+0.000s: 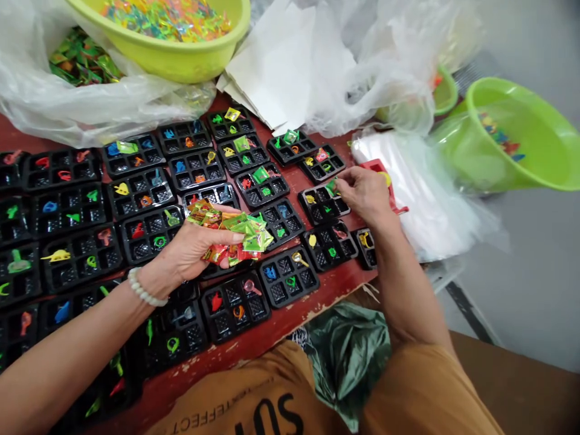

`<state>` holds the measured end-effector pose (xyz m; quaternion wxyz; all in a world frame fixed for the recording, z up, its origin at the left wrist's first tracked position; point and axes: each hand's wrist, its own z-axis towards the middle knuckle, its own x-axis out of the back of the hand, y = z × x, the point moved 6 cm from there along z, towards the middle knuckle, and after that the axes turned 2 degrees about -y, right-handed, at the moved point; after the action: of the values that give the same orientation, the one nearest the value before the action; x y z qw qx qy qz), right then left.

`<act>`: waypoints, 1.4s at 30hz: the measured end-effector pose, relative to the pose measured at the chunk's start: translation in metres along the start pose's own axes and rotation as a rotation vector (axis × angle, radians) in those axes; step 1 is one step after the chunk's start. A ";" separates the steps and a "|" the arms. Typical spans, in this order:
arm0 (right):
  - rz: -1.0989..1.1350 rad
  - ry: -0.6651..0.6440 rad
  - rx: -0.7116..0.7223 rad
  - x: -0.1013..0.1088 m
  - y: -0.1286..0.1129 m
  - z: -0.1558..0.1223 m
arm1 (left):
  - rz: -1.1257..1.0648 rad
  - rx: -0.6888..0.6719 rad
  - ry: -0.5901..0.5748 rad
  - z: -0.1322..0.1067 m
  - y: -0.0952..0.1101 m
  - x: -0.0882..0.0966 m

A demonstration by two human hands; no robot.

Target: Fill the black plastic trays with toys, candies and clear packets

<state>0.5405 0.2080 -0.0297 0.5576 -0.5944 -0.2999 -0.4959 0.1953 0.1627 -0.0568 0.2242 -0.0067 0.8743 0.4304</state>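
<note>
A bunch of small shiny candy packets (244, 229), green, red and yellow, rests in my left hand (199, 244), with the thumb pressed over them. The hand is above several black compartment trays. My right hand (362, 190) pinches one green packet (333, 187) at a black tray (324, 205) on the right. A yellow piece and a green piece lie in that tray's compartments. Whether the packet touches the tray I cannot tell. Just in front, another black tray (330, 246) holds a yellow, a green and a pink toy.
Rows of black trays with small plastic toys cover the red table (290, 323). Behind stand a yellow-green basin (181, 57) of colourful pieces, a plastic bag (149, 112) of packets and white sheets (290, 60). Clear bags (399, 193) and a green bucket (521, 103) are right.
</note>
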 end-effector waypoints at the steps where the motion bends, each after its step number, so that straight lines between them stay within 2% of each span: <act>1: -0.012 -0.025 -0.009 -0.005 0.003 -0.002 | -0.005 -0.004 -0.008 0.001 0.000 -0.002; 4: 0.017 -0.021 0.026 -0.012 -0.006 -0.008 | -0.024 -0.009 -0.026 0.002 -0.002 -0.009; 7: 0.234 0.042 0.115 -0.002 -0.039 -0.025 | -0.053 -0.024 -0.036 0.001 -0.002 -0.014; 9: 0.466 -0.119 0.184 -0.004 -0.069 -0.042 | -0.064 -0.041 -0.041 0.000 -0.002 -0.018; 12: 0.704 -0.489 0.287 -0.017 -0.114 -0.073 | -0.073 -0.070 -0.045 -0.003 -0.002 -0.021; 13: 0.741 -0.561 0.297 -0.022 -0.123 -0.081 | -0.075 -0.075 -0.050 -0.005 -0.002 -0.021; 15: 0.789 -0.612 0.269 -0.029 -0.130 -0.089 | -0.078 -0.078 -0.062 -0.007 -0.004 -0.022; 18: 0.820 -0.616 0.205 -0.033 -0.126 -0.093 | -0.087 -0.074 -0.055 -0.010 -0.005 -0.019; 23: 0.965 -0.729 0.110 -0.038 -0.120 -0.103 | -0.139 -0.070 0.004 -0.012 -0.005 -0.016; 25: 0.986 -0.709 0.064 -0.038 -0.118 -0.104 | -0.145 -0.065 0.008 -0.011 -0.006 -0.018; 29: 0.935 -0.581 0.032 -0.026 -0.102 -0.095 | -0.145 -0.044 0.040 -0.007 -0.007 -0.018; 32: 0.876 -0.364 -0.012 -0.002 -0.069 -0.085 | -0.133 -0.046 0.055 -0.005 -0.005 -0.012; 35: 0.680 -0.161 -0.051 0.017 -0.032 -0.085 | -0.128 -0.042 0.059 -0.005 -0.002 -0.007; 38: 0.440 -0.103 -0.065 0.016 -0.007 -0.094 | -0.133 -0.027 0.060 -0.004 -0.003 -0.007; 42: 0.226 -0.108 -0.069 0.001 0.006 -0.103 | -0.138 -0.022 0.052 -0.003 -0.008 -0.012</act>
<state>0.5197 0.1074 -0.0422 0.5722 -0.6691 -0.2431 -0.4072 0.2063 0.1534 -0.0560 0.2306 -0.0808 0.8726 0.4230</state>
